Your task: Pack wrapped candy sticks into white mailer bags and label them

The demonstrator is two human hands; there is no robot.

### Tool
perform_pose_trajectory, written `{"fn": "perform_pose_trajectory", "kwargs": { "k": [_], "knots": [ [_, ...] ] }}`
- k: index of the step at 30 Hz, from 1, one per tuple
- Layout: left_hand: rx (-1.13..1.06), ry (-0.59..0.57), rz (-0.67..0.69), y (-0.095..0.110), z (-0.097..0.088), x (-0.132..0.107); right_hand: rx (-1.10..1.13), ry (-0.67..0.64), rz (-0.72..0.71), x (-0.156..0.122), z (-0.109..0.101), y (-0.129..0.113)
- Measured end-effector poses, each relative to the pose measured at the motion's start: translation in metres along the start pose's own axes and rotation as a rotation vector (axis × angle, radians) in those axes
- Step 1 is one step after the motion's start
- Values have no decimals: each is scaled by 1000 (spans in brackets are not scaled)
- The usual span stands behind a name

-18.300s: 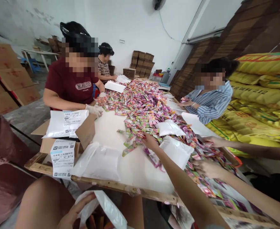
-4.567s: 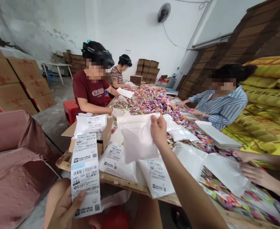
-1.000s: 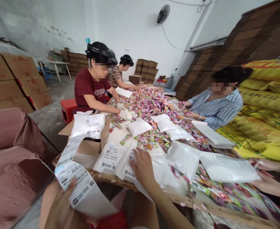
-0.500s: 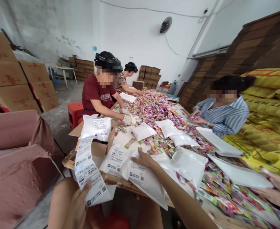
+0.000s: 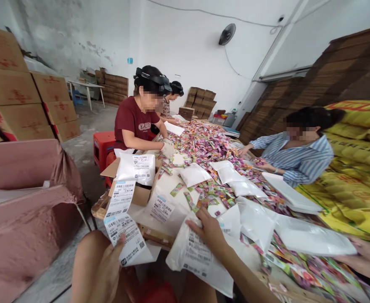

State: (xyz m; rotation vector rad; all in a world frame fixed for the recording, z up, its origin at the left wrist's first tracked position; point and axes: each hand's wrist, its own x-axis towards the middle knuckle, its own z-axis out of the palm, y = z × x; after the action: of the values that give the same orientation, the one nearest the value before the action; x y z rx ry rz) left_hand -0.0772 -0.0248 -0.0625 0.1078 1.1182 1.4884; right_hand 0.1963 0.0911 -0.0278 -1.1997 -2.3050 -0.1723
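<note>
My left hand (image 5: 107,269) rests low over my knee, its fingers closed on the end of a strip of shipping labels (image 5: 122,223) that runs up to the cardboard box (image 5: 134,191). My right hand (image 5: 208,229) grips a white mailer bag with a printed label (image 5: 197,256) at the table's near edge; the bag hangs partly over the edge. Another labelled mailer (image 5: 161,208) lies flat just left of it. Colourful small sachets (image 5: 204,143) cover the table's middle and far end.
Three people sit at the table: one in a dark red shirt (image 5: 133,122) on the left, one behind that person, one in a striped shirt (image 5: 301,153) on the right. Another person's hand (image 5: 366,256) holds a white mailer at right. Yellow sacks (image 5: 358,168), cardboard boxes (image 5: 21,101), a pink-brown bag (image 5: 24,210).
My right hand has pulled the labelled mailer toward me, off the table's edge, and closed on it. My left hand keeps hold of the label strip. The view has shifted slightly.
</note>
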Motion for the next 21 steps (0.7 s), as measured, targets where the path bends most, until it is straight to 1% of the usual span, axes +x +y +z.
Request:
{"fn": "perform_pose_trajectory", "kwargs": {
  "k": [3,6,8,11,12,14,17,19,21],
  "knots": [
    [1,-36,-36,-3,-4,4,-49,97,-191,-19,-14,-14],
    [-3,-56,-51,-5,-8,7,-117,239,-293,-27,-35,-15],
    [-12,-57,-52,-5,-8,7,-162,289,-341,-23,-52,-10],
    [-25,-80,-46,-4,-7,5,-275,323,-409,-4,-70,6],
    [-29,-90,-47,-4,-6,4,-328,339,-412,3,-72,11],
    [-30,-102,-62,-5,-6,4,-427,351,-370,16,-70,21],
    [-34,-131,-88,-9,-13,8,-464,332,-278,24,-55,30],
    [-47,-173,-90,-12,-18,12,-436,370,-255,23,-49,29],
    [-62,-193,-80,-14,-22,15,-427,451,-215,24,-55,21]
  ]
}}
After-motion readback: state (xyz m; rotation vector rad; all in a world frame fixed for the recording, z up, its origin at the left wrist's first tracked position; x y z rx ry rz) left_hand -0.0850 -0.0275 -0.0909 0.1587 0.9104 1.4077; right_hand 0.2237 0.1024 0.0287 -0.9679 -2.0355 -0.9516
